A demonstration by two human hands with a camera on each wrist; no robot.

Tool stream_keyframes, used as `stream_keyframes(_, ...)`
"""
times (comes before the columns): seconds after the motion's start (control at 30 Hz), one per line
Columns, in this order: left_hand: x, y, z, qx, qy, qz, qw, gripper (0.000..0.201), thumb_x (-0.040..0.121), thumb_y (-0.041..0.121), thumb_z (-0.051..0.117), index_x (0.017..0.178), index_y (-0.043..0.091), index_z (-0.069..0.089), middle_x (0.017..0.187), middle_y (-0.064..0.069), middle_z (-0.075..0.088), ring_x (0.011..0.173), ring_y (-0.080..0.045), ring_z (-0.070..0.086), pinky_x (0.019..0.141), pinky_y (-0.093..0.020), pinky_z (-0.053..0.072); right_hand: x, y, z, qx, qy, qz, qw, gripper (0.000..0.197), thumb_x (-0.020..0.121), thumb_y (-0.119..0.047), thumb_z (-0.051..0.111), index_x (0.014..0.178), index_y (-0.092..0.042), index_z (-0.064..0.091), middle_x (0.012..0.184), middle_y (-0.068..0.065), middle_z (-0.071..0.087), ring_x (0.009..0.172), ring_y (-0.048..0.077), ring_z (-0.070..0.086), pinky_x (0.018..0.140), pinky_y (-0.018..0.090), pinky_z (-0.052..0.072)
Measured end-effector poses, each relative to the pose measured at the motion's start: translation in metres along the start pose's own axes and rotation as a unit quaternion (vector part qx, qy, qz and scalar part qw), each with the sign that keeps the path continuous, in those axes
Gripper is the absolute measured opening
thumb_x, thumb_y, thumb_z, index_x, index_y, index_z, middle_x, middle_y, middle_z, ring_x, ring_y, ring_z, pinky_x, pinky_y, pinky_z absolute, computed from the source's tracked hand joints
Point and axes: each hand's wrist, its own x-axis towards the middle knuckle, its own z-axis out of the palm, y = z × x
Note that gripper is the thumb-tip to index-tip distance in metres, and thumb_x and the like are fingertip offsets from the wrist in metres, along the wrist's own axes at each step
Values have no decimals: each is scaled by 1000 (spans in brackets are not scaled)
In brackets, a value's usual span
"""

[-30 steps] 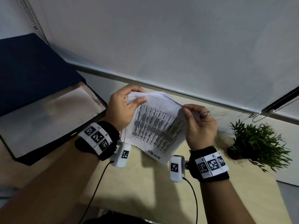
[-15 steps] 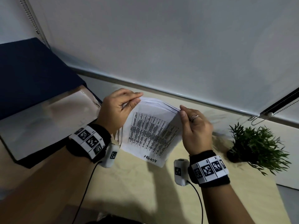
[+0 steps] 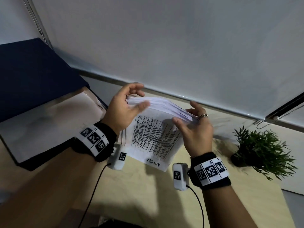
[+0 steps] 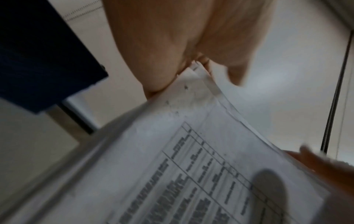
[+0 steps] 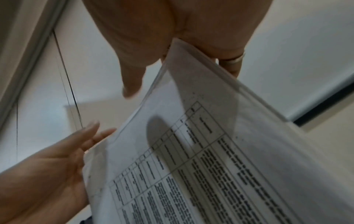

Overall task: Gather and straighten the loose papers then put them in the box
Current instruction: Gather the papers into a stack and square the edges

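Note:
A stack of printed papers (image 3: 154, 135) stands on its lower edge on the table, top edge slightly fanned, "ADMIN" on the front sheet. My left hand (image 3: 138, 96) cups the stack's upper left corner with loose, spread fingers, thumb in front and fingers behind. On the upper right corner my right hand (image 3: 185, 112), wearing a ring, does the same. In the right wrist view the thumb hovers off the papers (image 5: 210, 151) and the left hand (image 5: 57, 166) shows straight fingers. The dark blue box (image 3: 41, 122) lies open at the left, pale inside.
The box's raised lid (image 3: 32, 76) leans back at far left. A small green plant (image 3: 263, 148) stands at the right on the light wooden table (image 3: 148, 195). A roller blind with a bead cord (image 3: 36, 22) hangs behind. Wrist camera cables trail toward me.
Both hands have loosened from pinching the top corners; fingers and thumbs now spread out. The stack's top edge has tipped toward me and fanned a little.

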Motion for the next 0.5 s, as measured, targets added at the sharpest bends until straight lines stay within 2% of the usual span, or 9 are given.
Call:
stream_keyframes(0.03, -1, 0, -1, 10, -28, -16, 999, 41, 76, 10, 80, 112, 22, 65, 99, -1, 70, 91, -5, 65, 82, -18, 51, 1, 0, -1, -39, -3, -9, 999, 45, 78, -28, 80, 120, -24, 63, 99, -10, 68, 91, 4, 67, 85, 25, 56)
stream_keyframes(0.1, -3, 4, -3, 55, -19, -20, 998, 32, 71, 10, 84, 98, 23, 71, 89, 7, 72, 78, 2, 66, 76, -15, 49, 2, -5, -4, -90, 11, -42, 995, 23, 80, -22, 78, 102, -18, 73, 86, -10, 70, 79, 12, 71, 77, 39, 61)
stream_keyframes(0.13, -3, 7, -3, 73, 1, -2, 997, 26, 71, 11, 84, 92, 21, 73, 86, 9, 72, 76, 4, 66, 76, -12, 48, 4, -6, -7, -92, 20, -58, 994, 17, 80, -21, 77, 96, -17, 75, 82, -10, 70, 75, 13, 71, 74, 40, 61)
stream_keyframes(0.2, -4, 11, -5, 86, 17, 46, 995, 23, 72, 13, 84, 93, 16, 74, 89, 7, 72, 81, 4, 66, 79, -8, 46, 5, -11, -12, -78, 26, -72, 994, 17, 83, -20, 75, 99, -17, 74, 85, -10, 71, 78, 11, 71, 76, 37, 61)
stream_keyframes(0.27, -7, 10, -8, 112, -8, 73, 991, 36, 71, 19, 84, 104, 14, 71, 94, 6, 69, 86, 1, 63, 83, -11, 46, 1, -13, -15, -81, -10, -67, 994, 29, 87, -24, 70, 115, -20, 66, 96, -8, 68, 86, 9, 67, 81, 32, 57)
stream_keyframes(0.33, -11, 2, -9, 139, -39, 55, 988, 46, 73, 26, 83, 115, 19, 65, 97, 5, 66, 88, -3, 61, 84, -17, 48, -4, -10, -13, -130, -54, -58, 988, 40, 91, -32, 64, 129, -23, 56, 107, -6, 63, 93, 9, 62, 84, 27, 52)
stream_keyframes(0.4, -11, -3, -10, 145, -44, 42, 988, 43, 73, 26, 82, 111, 21, 64, 93, 6, 66, 87, -2, 62, 83, -15, 48, -4, -6, -10, -163, -46, -78, 982, 35, 92, -35, 62, 125, -21, 60, 112, -1, 65, 96, 14, 63, 86, 29, 52)
stream_keyframes(0.47, -11, -4, -11, 137, -31, 51, 989, 30, 73, 22, 83, 99, 17, 68, 88, 5, 69, 82, -4, 64, 77, -15, 50, -2, 1, -7, -158, -11, -88, 983, 24, 91, -32, 65, 111, -20, 66, 103, 0, 70, 91, 18, 67, 83, 37, 56)
stream_keyframes(0.5, -10, -2, -11, 131, -26, 54, 990, 25, 73, 21, 83, 94, 15, 70, 85, 4, 70, 78, -6, 65, 75, -18, 50, -1, 6, -7, -122, 2, -68, 990, 23, 88, -31, 69, 109, -22, 65, 99, -2, 70, 89, 16, 68, 82, 38, 57)
